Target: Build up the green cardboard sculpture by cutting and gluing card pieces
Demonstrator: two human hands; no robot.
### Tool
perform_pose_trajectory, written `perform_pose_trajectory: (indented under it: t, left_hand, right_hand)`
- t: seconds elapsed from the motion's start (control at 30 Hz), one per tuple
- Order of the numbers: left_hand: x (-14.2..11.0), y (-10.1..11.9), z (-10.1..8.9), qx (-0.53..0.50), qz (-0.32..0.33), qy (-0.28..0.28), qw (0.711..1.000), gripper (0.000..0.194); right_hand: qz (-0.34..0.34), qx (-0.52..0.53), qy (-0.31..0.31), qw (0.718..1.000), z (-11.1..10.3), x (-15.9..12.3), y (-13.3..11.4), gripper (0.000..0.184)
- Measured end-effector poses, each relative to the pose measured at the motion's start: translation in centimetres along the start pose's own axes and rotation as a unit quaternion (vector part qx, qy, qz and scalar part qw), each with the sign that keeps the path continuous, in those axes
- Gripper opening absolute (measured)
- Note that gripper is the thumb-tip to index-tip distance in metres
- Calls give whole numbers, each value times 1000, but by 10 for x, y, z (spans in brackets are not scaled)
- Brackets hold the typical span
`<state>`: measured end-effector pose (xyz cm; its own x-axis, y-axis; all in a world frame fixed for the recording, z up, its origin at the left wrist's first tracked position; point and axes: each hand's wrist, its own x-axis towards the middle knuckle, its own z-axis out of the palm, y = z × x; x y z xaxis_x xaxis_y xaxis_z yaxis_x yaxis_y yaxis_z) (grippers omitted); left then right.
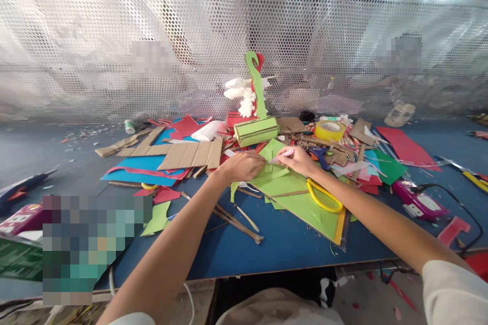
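My right hand (pixel 299 160) is closed round a pale pink pen (pixel 285 154), its tip down at a small green paper piece (pixel 275 146). My left hand (pixel 244 166) lies on the green paper to the left of the pen, fingers stretched forward and touching it; the fingertips are partly hard to make out. Under and in front of both hands spreads a larger green sheet (pixel 301 208). Yellow-handled scissors (pixel 324 197) rest on that sheet, beside my right forearm. Just beyond my hands stands a green cardboard model (pixel 257 131) with a hooked upright neck.
Corrugated cardboard (pixel 194 155) and blue sheets (pixel 143 170) lie to the left. Yellow tape (pixel 330 130), red paper (pixel 407 147) and a purple box with a cable (pixel 419 200) are on the right. A perforated metal screen (pixel 206 35) closes off the back. Sticks (pixel 244 226) lie near the front edge.
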<state>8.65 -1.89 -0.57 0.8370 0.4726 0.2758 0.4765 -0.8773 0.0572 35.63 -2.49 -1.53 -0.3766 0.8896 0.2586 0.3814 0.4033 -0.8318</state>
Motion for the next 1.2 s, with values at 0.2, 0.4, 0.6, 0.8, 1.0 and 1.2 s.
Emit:
perform_pose_trajectory:
  t: [0.2,0.4,0.6,0.8,1.0,1.2]
  left_hand:
    - [0,-1,1,-4,1,4,1000,35]
    - [-1,0,2,-6,-2,10,1000,36]
    - [-1,0,2,-1,-2,12,1000,36]
    - [0,3,3,28,-23,8,999,38]
    - [0,3,5,54,-40,13,998,37]
    - [0,2,5,54,-33,6,998,37]
  right_hand:
    - [-1,-1,-2,1000,0,0,1,23]
    - [0,-10,-2,1000,-1,-1,0,23]
    - [6,31,14,999,-1,-1,-1,25]
    - [13,37,21,999,-1,-1,2,27]
    - [18,27,27,999,0,0,4,26]
    - [14,30,24,999,1,1,7,26]
